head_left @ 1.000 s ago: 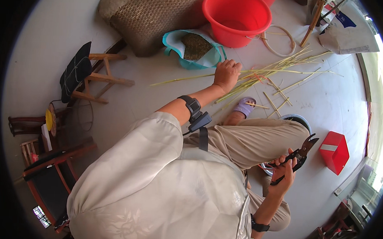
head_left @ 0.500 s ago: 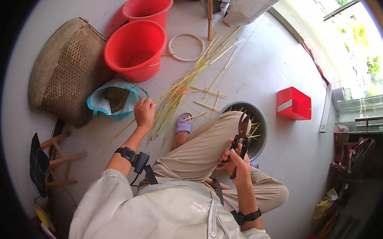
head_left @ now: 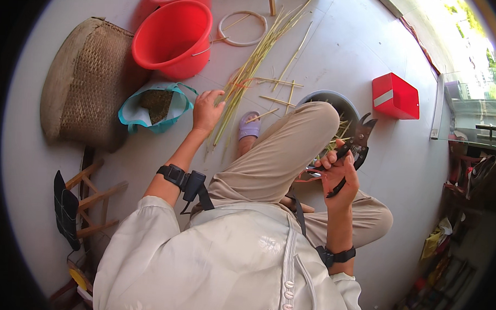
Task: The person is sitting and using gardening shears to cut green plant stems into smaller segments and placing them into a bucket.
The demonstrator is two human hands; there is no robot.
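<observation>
My left hand [head_left: 207, 111] hovers at the left edge of a bundle of thin yellow-green stalks [head_left: 252, 61] on the floor. Its fingers look partly stretched out, and I see no stalk in them. In my right hand [head_left: 339, 177] is a pair of black pruning shears [head_left: 358, 139], blades up and parted. A thin orange-pink strip [head_left: 308, 175] shows beside that hand. Under the shears and partly behind my knee stands a grey tub [head_left: 332, 95] holding short cut pieces of stalk. A few loose pieces [head_left: 277, 101] lie between the bundle and the tub.
To the left are a red bucket [head_left: 175, 43], a woven basket [head_left: 86, 84] and a turquoise bag [head_left: 160, 127] with dark contents. A pale hoop [head_left: 226, 28] lies beyond the bundle. A red box [head_left: 395, 97] stands at the right, a wooden stool [head_left: 90, 201] at the lower left.
My left hand has moved slightly right and away from a long stalk that stretched to its lower left; that stalk no longer shows there. The shears have shifted right, tilting rightward. The view has shifted.
</observation>
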